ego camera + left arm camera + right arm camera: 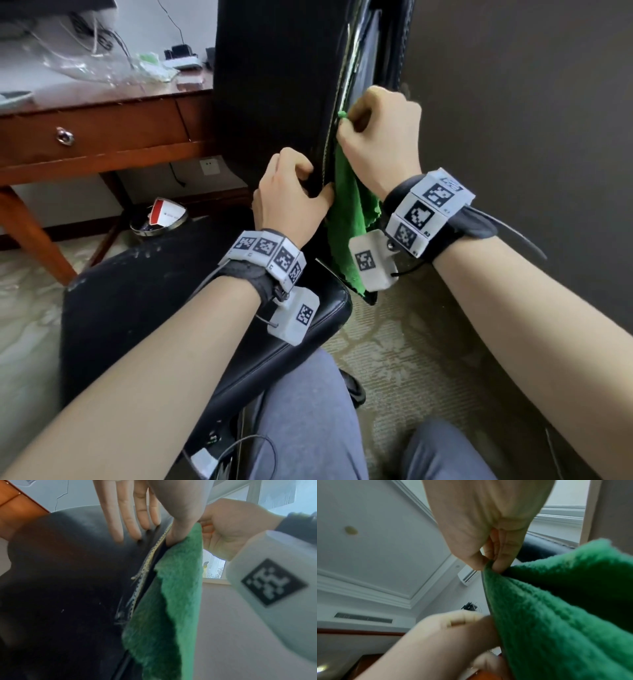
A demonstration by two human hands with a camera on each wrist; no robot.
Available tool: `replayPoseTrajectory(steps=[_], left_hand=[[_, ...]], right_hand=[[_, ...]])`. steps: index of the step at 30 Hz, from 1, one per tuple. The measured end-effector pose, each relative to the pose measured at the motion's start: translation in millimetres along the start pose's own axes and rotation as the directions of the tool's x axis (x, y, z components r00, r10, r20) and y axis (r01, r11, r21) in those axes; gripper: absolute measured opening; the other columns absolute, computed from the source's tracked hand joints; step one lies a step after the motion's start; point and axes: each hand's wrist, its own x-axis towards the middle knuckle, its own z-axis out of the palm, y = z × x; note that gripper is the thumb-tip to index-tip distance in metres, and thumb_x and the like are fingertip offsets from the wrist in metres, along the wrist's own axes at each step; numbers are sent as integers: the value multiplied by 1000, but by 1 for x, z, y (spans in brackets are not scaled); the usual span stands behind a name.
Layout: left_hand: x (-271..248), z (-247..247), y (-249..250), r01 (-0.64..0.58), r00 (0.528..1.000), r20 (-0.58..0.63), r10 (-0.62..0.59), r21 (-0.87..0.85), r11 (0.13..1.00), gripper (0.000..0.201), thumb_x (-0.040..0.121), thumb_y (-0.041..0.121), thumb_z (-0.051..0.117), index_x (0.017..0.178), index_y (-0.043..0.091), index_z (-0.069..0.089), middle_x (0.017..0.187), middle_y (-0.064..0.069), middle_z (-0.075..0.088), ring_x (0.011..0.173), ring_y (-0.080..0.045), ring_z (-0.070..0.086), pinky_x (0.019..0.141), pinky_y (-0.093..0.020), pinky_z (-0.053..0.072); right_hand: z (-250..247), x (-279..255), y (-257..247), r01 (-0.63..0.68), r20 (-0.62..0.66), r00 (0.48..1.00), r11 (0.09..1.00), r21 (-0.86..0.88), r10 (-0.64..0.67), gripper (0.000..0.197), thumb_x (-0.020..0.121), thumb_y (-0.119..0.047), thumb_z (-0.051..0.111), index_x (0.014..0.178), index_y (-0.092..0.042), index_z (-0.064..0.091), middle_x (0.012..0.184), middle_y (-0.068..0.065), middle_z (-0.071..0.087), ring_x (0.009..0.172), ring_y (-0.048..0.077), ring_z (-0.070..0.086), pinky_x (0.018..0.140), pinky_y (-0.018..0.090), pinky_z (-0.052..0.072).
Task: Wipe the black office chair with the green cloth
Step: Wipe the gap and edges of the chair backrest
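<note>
The black office chair's backrest (274,85) stands upright ahead of me, its seat (154,291) below left. My left hand (317,183) grips the backrest's side edge: its fingers (130,520) lie on the front face and the thumb wraps the stitched edge. My right hand (346,123) pinches the top of the green cloth (349,212) just above my left hand. The cloth (171,601) hangs down along that edge, behind the backrest (68,574). In the right wrist view, thumb and fingers (503,555) nip a fold of the cloth (556,608).
A wooden desk (102,130) with a drawer stands to the left, carrying plastic bags and cables. A round waste bin (159,219) sits under it. A dark wall (513,102) is close on the right. My grey-trousered legs (308,411) are below, over patterned carpet (411,342).
</note>
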Motion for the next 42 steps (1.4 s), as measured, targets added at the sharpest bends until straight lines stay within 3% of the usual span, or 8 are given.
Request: replayPoseTrajectory(steps=[6,13,16,20,25,32,36,42], left_hand=[[-3,2,2,-37,999,-17,37,3,999,40,74,36,76,104,24,52,102,12,52,70,-11,59,71,-39,52],[16,-3,21,-103,993,-55,103,11,995,50,74,32,74,118,24,51,120,8,49,96,-16,60,75,-38,52],[18,-2,21,-127,989,-74,126,-4,992,51,76,33,73,120,23,51,121,8,51,99,-15,60,77,-40,53],[15,2,16,-140,986,-96,137,-23,990,51,77,32,72,123,24,51,123,8,51,101,-15,60,79,-41,54],[27,-2,26,-135,990,-44,133,-58,989,69,73,24,73,137,23,45,140,8,45,121,-13,53,89,-29,45],[36,-3,30,-133,991,-18,132,-84,988,71,75,20,72,141,25,47,138,7,50,118,-12,54,95,-24,42],[36,-2,32,-137,990,-33,135,-77,988,69,76,22,74,140,25,48,133,7,54,116,-13,57,96,-32,46],[37,-5,33,-138,990,-33,136,-80,987,69,72,24,72,137,29,50,128,13,55,111,-7,56,93,-31,46]], right_hand=[[9,-24,4,8,96,995,1000,-26,-6,7,82,-18,58,77,-17,63,78,-5,65,77,16,61,74,33,53],[3,-3,3,14,24,1000,1000,-14,-14,7,84,-17,57,78,-19,59,81,-7,63,79,12,58,63,12,32],[11,-15,8,-2,-2,1000,1000,23,2,5,86,-19,58,82,-17,61,81,-6,64,79,14,59,69,5,35],[10,-25,9,63,21,998,998,12,-63,5,86,-16,58,87,-18,63,84,-6,66,78,16,63,73,33,53],[-12,16,-4,138,-51,988,984,-113,-144,10,83,-15,53,84,-14,63,83,-5,67,78,14,60,69,21,34],[-14,31,-7,77,-71,994,987,-143,-88,11,85,-19,51,88,-17,62,89,-5,65,89,18,57,64,22,15],[-5,15,-2,77,25,997,987,-143,-74,8,84,-16,52,84,-15,60,83,-4,65,83,19,57,70,25,25],[-33,55,-20,48,-108,992,979,-197,-70,21,81,-12,46,90,-9,65,96,1,65,90,21,52,73,27,34]])
